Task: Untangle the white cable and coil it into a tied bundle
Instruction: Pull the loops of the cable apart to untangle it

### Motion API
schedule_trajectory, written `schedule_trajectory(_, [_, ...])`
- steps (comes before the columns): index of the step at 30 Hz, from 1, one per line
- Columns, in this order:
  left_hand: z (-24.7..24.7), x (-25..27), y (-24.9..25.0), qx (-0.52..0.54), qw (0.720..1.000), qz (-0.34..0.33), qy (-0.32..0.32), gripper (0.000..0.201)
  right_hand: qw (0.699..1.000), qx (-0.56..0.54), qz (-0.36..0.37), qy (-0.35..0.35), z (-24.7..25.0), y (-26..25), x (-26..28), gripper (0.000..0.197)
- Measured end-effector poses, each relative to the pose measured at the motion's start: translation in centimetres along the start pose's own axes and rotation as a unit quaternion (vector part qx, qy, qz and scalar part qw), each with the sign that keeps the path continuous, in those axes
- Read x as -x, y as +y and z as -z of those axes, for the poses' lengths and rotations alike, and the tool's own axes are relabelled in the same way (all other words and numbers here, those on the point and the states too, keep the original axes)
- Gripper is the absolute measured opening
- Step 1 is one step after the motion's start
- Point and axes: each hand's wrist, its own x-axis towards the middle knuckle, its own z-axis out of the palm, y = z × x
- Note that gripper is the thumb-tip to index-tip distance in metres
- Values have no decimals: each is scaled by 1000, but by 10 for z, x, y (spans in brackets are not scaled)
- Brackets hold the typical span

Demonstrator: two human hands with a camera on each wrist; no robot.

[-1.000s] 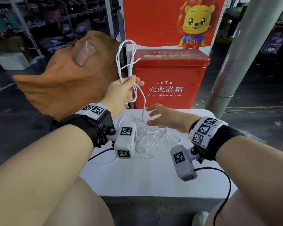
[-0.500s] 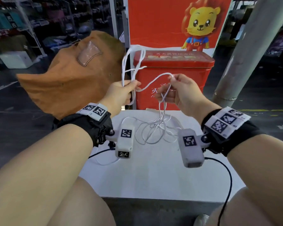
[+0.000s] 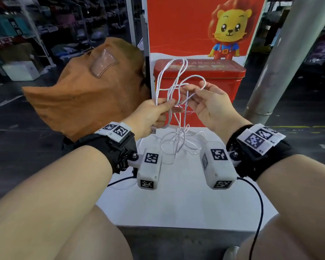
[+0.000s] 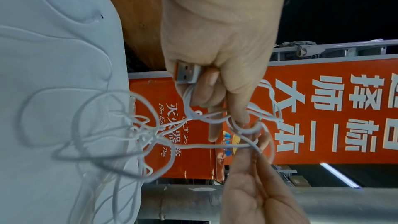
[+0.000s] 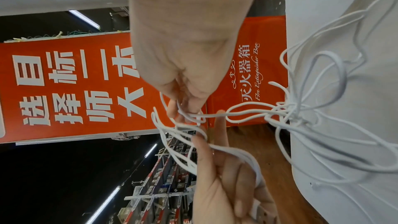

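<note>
The white cable [image 3: 177,76] stands in several tall loops above my left hand [image 3: 168,105], which grips them between thumb and fingers. Its USB plug [image 3: 153,131] pokes out below that fist, and shows plainly in the left wrist view as the USB plug [image 4: 186,74]. My right hand [image 3: 188,95] is close beside the left and pinches one strand that arcs over between them. Below both hands a knotted tangle [image 3: 179,140] hangs down to the white table [image 3: 176,207]. The right wrist view shows the tangle [image 5: 290,110] spreading onto the table.
A red fire extinguisher box [image 3: 219,85] stands right behind the table, under a red lion poster [image 3: 176,25]. A brown sack [image 3: 86,94] bulges at the left. A grey pillar [image 3: 281,59] leans at the right. My knees flank the table's front edge.
My right hand rose from the table with a strand and moved in close to the left hand. A loop now arcs between them. The left hand kept its grip.
</note>
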Motion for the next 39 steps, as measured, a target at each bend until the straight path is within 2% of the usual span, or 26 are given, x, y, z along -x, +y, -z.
schedule_trajectory(3, [-9, 3, 0, 3, 999, 24, -48, 15, 1000, 19, 18, 17, -4, 3, 0, 26])
schedule_trajectory(5, [-14, 2, -3, -35, 997, 19, -64, 21, 998, 33, 23, 43, -7, 4, 0, 28])
schedule_trajectory(8, [-18, 0, -2, -78, 996, -22, -30, 19, 995, 41, 45, 74, -4, 2, -4, 31])
schedule_trajectory(11, [-14, -4, 2, -51, 997, -53, 17, 17, 972, 203, 21, 113, 10, 5, -8, 34])
schedule_trajectory(13, [-10, -5, 5, -30, 997, -67, 24, 20, 929, 359, -8, 89, 20, 11, -7, 38])
schedule_trajectory(16, [-7, -6, 7, -8, 997, -75, 22, 22, 851, 510, -79, -101, 21, 24, 2, 35])
schedule_trajectory(18, [-6, -7, 8, -7, 996, -84, 24, 22, 804, 555, -110, -183, 18, 33, 8, 32])
schedule_trajectory(22, [0, -11, 14, -16, 990, -128, 59, 22, 714, 664, -114, -191, 16, 44, 15, 21])
schedule_trajectory(26, [13, -13, 25, 5, 979, -172, 110, 22, 556, 775, -149, -261, 25, 54, 20, 27])
schedule_trajectory(28, [19, -14, 26, 22, 979, -165, 121, 21, 521, 788, -173, -277, 26, 57, 22, 31])
schedule_trajectory(29, [22, -13, 25, 21, 982, -150, 117, 21, 528, 786, -171, -273, 24, 56, 21, 34])
schedule_trajectory(30, [23, -12, 23, 11, 986, -129, 109, 22, 561, 773, -152, -256, 21, 55, 20, 36])
schedule_trajectory(31, [24, -12, 19, -3, 990, -108, 95, 22, 624, 737, -137, -221, 19, 53, 19, 36])
schedule_trajectory(33, [25, -10, 13, -37, 995, -69, 65, 23, 791, 579, -139, -141, 9, 47, 15, 28])
schedule_trajectory(34, [24, -9, 11, -48, 996, -52, 51, 23, 854, 487, -149, -109, 5, 44, 13, 25])
schedule_trajectory(35, [25, -8, 11, -55, 997, -35, 40, 22, 884, 432, -156, -85, 4, 40, 11, 21])
schedule_trajectory(36, [26, -7, 11, -66, 997, -15, 33, 19, 881, 445, -147, -68, 3, 37, 10, 16])
schedule_trajectory(37, [27, -7, 11, -82, 996, 10, 30, 17, 848, 511, -133, -44, 6, 35, 7, 10])
schedule_trajectory(38, [29, -7, 10, -108, 993, 37, 35, 16, 801, 587, -121, -15, 12, 32, 5, 7])
schedule_trajectory(39, [32, -7, 9, -134, 988, 62, 46, 17, 755, 644, -122, 13, 20, 31, 1, 13])
